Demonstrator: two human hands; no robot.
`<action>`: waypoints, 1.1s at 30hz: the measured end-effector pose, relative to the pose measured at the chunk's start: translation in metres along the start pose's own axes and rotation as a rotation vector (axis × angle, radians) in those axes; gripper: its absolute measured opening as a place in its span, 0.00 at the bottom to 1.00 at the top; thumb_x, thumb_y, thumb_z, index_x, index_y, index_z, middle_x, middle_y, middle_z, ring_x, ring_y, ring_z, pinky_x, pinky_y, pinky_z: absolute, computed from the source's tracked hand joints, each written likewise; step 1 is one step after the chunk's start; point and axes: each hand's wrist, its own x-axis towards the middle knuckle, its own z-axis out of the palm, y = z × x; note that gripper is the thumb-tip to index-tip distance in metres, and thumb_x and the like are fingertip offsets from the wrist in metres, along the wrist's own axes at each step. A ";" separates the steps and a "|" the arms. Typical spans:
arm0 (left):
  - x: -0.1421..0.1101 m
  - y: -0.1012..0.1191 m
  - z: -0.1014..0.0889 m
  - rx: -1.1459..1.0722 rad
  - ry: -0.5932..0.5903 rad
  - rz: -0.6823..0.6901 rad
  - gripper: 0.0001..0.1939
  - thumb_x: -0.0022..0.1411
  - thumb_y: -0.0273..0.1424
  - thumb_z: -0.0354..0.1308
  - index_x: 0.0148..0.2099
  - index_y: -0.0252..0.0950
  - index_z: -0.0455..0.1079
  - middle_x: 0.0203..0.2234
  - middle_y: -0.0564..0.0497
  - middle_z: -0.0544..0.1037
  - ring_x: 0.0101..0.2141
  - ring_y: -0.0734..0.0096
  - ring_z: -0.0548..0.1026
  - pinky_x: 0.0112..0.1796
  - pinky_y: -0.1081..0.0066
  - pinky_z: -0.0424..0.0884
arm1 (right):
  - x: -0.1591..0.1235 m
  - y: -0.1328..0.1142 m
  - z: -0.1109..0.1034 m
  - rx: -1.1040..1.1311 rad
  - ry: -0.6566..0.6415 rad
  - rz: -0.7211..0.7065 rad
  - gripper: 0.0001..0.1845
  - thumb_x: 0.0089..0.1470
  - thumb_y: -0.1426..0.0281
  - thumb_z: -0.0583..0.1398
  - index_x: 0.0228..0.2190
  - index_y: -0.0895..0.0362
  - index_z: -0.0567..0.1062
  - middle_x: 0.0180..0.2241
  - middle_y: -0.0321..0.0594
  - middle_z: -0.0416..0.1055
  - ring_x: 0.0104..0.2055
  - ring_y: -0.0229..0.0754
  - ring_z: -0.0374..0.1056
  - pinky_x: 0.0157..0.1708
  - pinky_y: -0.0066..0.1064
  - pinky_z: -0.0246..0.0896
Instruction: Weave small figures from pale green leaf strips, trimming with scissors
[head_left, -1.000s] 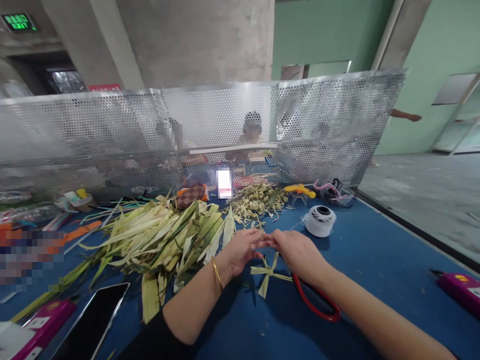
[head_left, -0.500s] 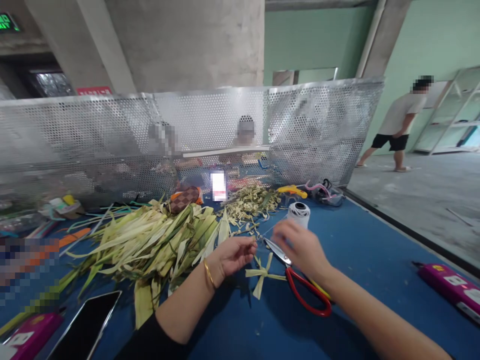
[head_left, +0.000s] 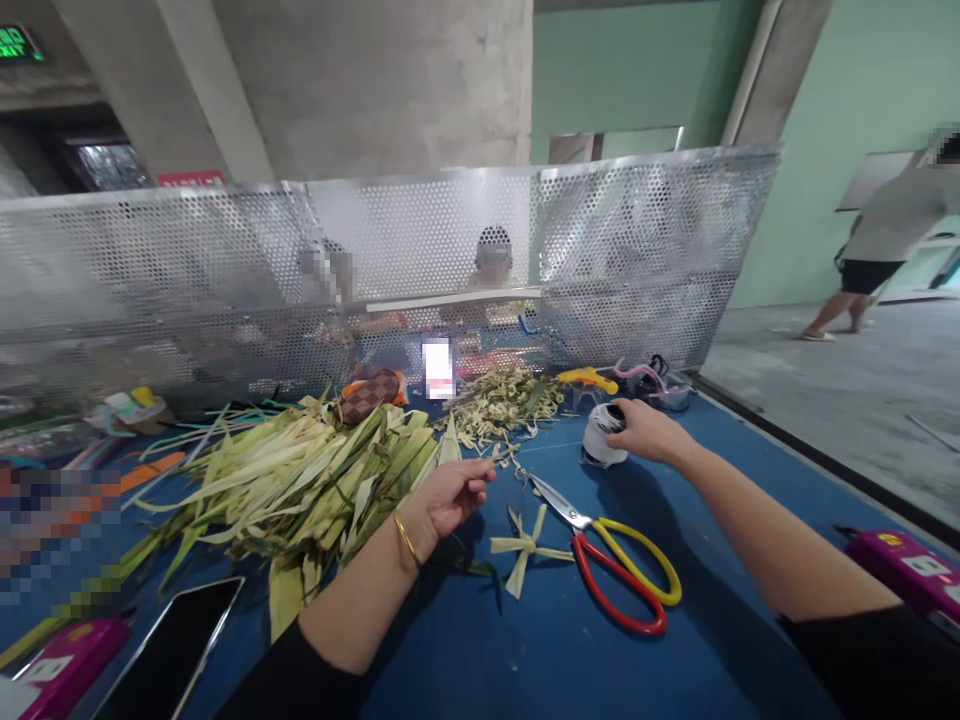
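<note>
On the right, my right hand is closed over the top of a spool of white thread, which is slightly tilted on the table. A fine thread stretches left from the spool toward my left hand, whose fingertips are pinched on it. Whether a scrap of husk is also in that pinch is hard to make out. Below the hands, a cross-shaped knot of pale husk strips lies flat. Beside it are scissors with one red and one yellow handle, blades partly apart.
A large heap of corn husks covers the left, with a pile of curled husk pieces behind. A phone lies front left. A yellow glue gun sits near the perforated metal screen. Purple boxes flank both sides.
My right hand has moved right and back onto the thread spool, uncovering the scissors' handles. The spool has tilted. My left hand shifted slightly left. A person walking at right moved further right.
</note>
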 end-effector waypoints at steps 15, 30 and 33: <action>-0.011 0.019 -0.007 -0.117 -0.022 -0.023 0.10 0.63 0.20 0.50 0.28 0.28 0.65 0.21 0.52 0.70 0.14 0.87 0.62 0.21 0.83 0.71 | -0.152 -0.041 -0.005 0.002 -0.369 -0.281 0.31 0.44 0.78 0.54 0.52 0.59 0.66 0.40 0.51 0.73 0.40 0.50 0.70 0.35 0.33 0.58; -0.012 0.013 -0.007 -0.096 -0.044 -0.037 0.09 0.63 0.20 0.50 0.30 0.28 0.66 0.21 0.52 0.71 0.15 0.85 0.65 0.23 0.81 0.72 | -0.143 -0.011 -0.010 1.006 -0.742 0.249 0.35 0.39 0.59 0.68 0.48 0.56 0.67 0.23 0.32 0.69 0.20 0.36 0.65 0.21 0.27 0.61; -0.012 0.014 -0.007 -0.097 -0.045 -0.038 0.09 0.64 0.21 0.49 0.30 0.28 0.66 0.21 0.52 0.71 0.15 0.85 0.65 0.22 0.80 0.72 | -0.144 -0.015 -0.015 1.251 -0.756 0.341 0.34 0.36 0.59 0.71 0.45 0.56 0.68 0.25 0.34 0.70 0.24 0.35 0.67 0.27 0.26 0.65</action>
